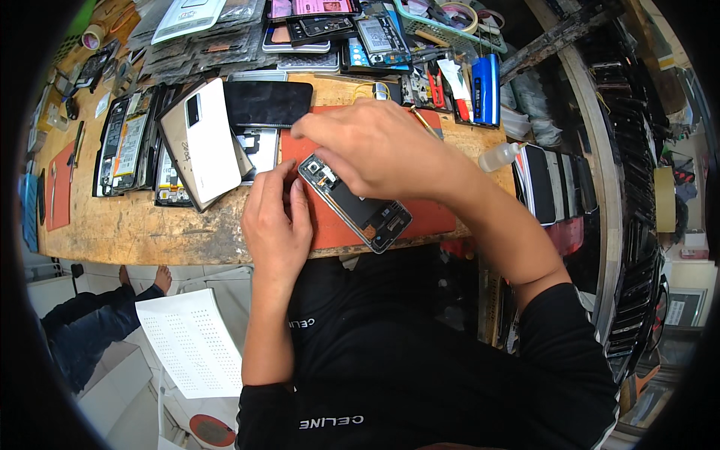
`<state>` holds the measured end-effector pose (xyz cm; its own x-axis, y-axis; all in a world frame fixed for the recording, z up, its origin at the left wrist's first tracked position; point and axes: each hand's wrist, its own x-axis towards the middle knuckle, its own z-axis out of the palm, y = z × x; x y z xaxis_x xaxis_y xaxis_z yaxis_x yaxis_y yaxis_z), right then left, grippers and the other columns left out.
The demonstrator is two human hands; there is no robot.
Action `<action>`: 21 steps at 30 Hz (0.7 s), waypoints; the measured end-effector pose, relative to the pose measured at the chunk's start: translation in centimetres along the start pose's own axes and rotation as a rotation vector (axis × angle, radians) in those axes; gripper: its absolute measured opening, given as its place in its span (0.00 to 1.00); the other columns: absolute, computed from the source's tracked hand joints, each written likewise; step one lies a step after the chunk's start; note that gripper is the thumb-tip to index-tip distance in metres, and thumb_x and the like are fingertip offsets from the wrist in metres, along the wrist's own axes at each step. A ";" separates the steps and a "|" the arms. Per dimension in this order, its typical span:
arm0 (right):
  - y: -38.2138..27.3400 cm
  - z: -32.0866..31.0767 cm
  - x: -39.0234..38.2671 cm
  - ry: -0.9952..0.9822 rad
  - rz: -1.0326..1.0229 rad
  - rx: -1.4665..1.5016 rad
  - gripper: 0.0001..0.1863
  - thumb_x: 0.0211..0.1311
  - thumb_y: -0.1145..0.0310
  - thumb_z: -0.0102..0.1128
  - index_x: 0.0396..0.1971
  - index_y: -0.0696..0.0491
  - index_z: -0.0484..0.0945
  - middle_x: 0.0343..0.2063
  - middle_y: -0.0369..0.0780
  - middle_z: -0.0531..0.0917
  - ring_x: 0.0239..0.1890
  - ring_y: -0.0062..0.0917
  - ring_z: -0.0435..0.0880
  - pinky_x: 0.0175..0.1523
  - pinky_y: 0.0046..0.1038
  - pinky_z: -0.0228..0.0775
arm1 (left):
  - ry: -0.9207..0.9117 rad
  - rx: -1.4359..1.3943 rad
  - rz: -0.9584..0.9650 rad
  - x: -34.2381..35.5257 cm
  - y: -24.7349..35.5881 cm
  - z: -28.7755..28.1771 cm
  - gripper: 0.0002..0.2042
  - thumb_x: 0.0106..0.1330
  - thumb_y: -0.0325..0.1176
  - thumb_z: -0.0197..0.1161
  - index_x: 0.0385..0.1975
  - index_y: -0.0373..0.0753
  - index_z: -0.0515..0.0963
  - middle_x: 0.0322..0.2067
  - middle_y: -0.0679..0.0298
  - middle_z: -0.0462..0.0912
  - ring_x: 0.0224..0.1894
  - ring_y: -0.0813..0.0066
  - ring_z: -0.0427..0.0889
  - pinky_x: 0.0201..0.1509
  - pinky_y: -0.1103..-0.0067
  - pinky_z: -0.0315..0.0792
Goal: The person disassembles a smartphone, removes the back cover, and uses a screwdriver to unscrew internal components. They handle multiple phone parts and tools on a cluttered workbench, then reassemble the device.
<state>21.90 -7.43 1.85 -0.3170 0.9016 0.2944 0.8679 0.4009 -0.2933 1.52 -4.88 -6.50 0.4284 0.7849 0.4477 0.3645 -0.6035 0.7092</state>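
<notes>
An opened smartphone [361,215] lies aslant over a red-orange mat [431,216], its camera and inner parts facing up. My left hand [276,217] is closed at its upper left edge, the thumb and curled fingers beside the corner. Over the phone's upper end reaches my right hand [382,146]. Its fingers are bent, with the thumb by the top edge and the index finger pointing left. Whatever the right fingertips may pinch is hidden. Just beyond them lies a black phone screen [270,103]. Left of the mat, a white phone back cover [214,142] rests on other panels.
Opened phones [127,142] stand on the wooden bench [97,240] at the left. Stacked bagged parts [199,52] line the back. A blue cylinder [486,90] and a small bottle [499,157] stand at the right. A person's legs [97,315] show below left.
</notes>
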 end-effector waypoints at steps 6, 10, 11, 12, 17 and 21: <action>0.5 -2.0 1.6 -0.267 0.034 -0.048 0.08 0.66 0.72 0.67 0.41 0.59 0.87 0.28 0.51 0.87 0.36 0.50 0.89 0.42 0.48 0.80 | -0.048 -0.032 -0.103 -0.2 0.3 -0.2 0.13 0.73 0.24 0.63 0.55 0.33 0.82 0.42 0.52 0.85 0.44 0.55 0.87 0.49 0.66 0.79; 0.4 -2.4 2.2 -0.301 0.003 -0.016 0.12 0.65 0.75 0.65 0.48 0.59 0.85 0.31 0.52 0.88 0.39 0.50 0.89 0.44 0.47 0.80 | -0.024 -0.032 -0.062 -0.2 0.1 -0.1 0.12 0.73 0.24 0.64 0.54 0.33 0.82 0.41 0.53 0.85 0.41 0.56 0.87 0.47 0.66 0.79; 0.5 -2.5 2.5 -0.230 -0.141 0.055 0.14 0.65 0.75 0.65 0.50 0.59 0.85 0.33 0.52 0.88 0.40 0.50 0.89 0.44 0.47 0.80 | -0.004 -0.022 -0.023 -0.1 0.0 0.0 0.12 0.72 0.24 0.65 0.53 0.32 0.82 0.40 0.53 0.85 0.39 0.56 0.87 0.45 0.66 0.79; 0.5 -2.6 2.4 -0.208 -0.216 0.102 0.16 0.65 0.76 0.65 0.52 0.59 0.84 0.34 0.52 0.89 0.41 0.49 0.89 0.44 0.47 0.80 | 0.016 -0.011 0.016 -0.1 -0.1 0.0 0.11 0.71 0.23 0.65 0.52 0.32 0.82 0.39 0.53 0.84 0.37 0.56 0.87 0.43 0.66 0.80; 0.4 -3.6 2.5 -0.396 -0.098 0.013 0.23 0.62 0.74 0.67 0.58 0.61 0.81 0.37 0.51 0.88 0.44 0.50 0.89 0.47 0.47 0.80 | 0.001 -0.048 -0.022 -0.1 -0.1 0.0 0.10 0.72 0.24 0.65 0.50 0.33 0.82 0.38 0.53 0.84 0.38 0.56 0.87 0.43 0.66 0.80; -0.3 -3.7 2.8 -0.290 -0.178 0.071 0.21 0.63 0.71 0.67 0.56 0.61 0.82 0.34 0.50 0.88 0.41 0.50 0.89 0.47 0.48 0.80 | -0.032 -0.075 -0.081 -0.3 -0.1 -0.2 0.10 0.73 0.24 0.64 0.52 0.32 0.83 0.39 0.53 0.86 0.41 0.57 0.87 0.47 0.67 0.79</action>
<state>22.13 -5.63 6.16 -0.5656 0.8209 0.0789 0.7636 0.5574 -0.3258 1.15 -5.01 -6.62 0.4264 0.8250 0.3709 0.3364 -0.5253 0.7816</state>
